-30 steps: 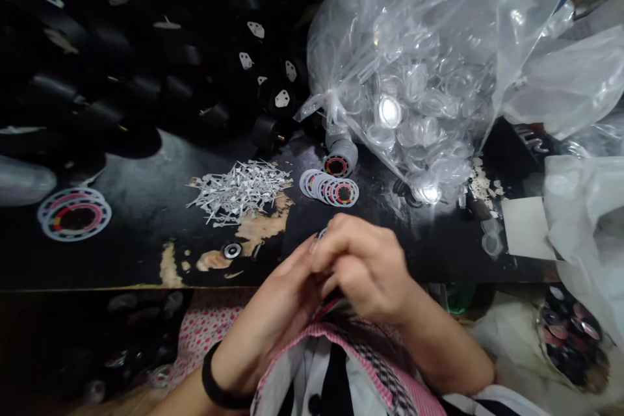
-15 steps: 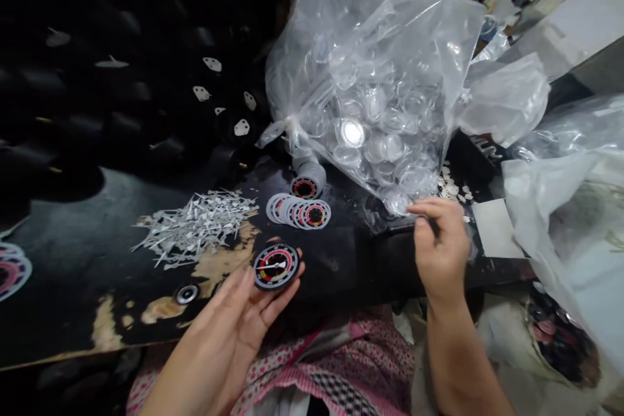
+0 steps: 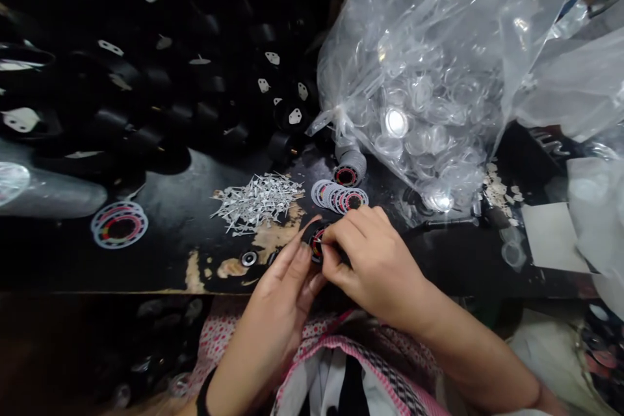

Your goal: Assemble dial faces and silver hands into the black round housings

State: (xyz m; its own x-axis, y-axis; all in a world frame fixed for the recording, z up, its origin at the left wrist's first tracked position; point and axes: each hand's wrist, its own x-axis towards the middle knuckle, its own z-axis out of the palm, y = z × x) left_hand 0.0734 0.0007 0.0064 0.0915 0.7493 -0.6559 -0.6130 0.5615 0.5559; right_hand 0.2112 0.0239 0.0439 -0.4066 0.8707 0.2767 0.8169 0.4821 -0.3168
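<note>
My left hand [image 3: 285, 279] is wrapped round a small round gauge [image 3: 312, 234] with a black rim and a dark dial with red and white marks. The fingers of my right hand [image 3: 363, 257] are pinched together over the gauge's face; they cover much of the dial, and what they hold, if anything, is hidden. A bit of white shows on the dial beside the fingertips. Just beyond the hands lies a fanned row of printed dial discs [image 3: 353, 200], with a stack of dial discs [image 3: 347, 174] behind it. To the left is a heap of white pointers [image 3: 263, 203].
A clear plastic bag [image 3: 429, 104] of transparent round covers stands at the back right. Many black cups [image 3: 234, 130] crowd the back left. More dial discs [image 3: 119, 224] and a small ring-shaped part [image 3: 249, 259] lie left. A white card [image 3: 556, 237] lies right.
My right hand has moved left from beside the clear bag to the gauge in my left hand, now covering part of its face. The view has shifted left.
</note>
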